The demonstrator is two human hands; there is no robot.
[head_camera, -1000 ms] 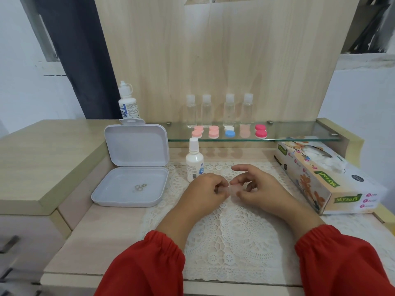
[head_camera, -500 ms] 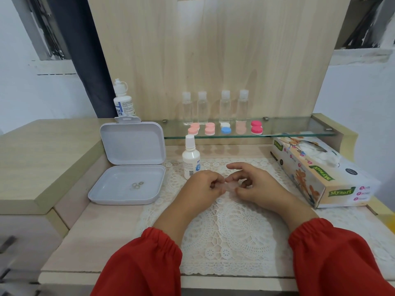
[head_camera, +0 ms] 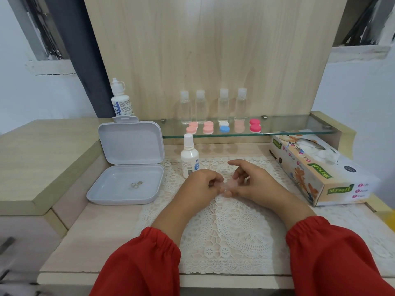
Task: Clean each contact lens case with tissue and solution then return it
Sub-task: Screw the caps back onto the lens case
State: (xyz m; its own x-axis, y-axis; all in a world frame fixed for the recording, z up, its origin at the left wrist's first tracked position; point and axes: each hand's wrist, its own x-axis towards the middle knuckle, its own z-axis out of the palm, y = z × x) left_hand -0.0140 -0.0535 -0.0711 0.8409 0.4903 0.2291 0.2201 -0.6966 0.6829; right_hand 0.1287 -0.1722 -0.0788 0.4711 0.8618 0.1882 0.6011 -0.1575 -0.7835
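Observation:
Both hands meet over the lace mat (head_camera: 224, 227). Between their fingertips is a small, pale pink translucent contact lens case (head_camera: 229, 186). My left hand (head_camera: 198, 185) pinches its left end with curled fingers. My right hand (head_camera: 256, 185) pinches the right end, its index finger raised above the case. Much of the case is hidden by the fingers. A small white solution bottle (head_camera: 189, 160) stands capped just behind my left hand. The tissue box (head_camera: 316, 174) lies at the right with a tissue sticking out. Several more lens cases (head_camera: 224, 127), pink, blue-and-white and hot pink, sit in a row on the glass shelf (head_camera: 299, 127).
An open white plastic box (head_camera: 128, 184) at the left holds small rings (head_camera: 136, 185). A larger white bottle (head_camera: 120, 101) stands behind it. Several clear bottles (head_camera: 223, 105) line the back of the shelf against a wooden panel. A raised desk surface (head_camera: 42, 159) lies at the far left.
Both hands stay together on the small case, with the fingers shifting only slightly. The head camera has tilted a little, so the scene sits lower and more to the left.

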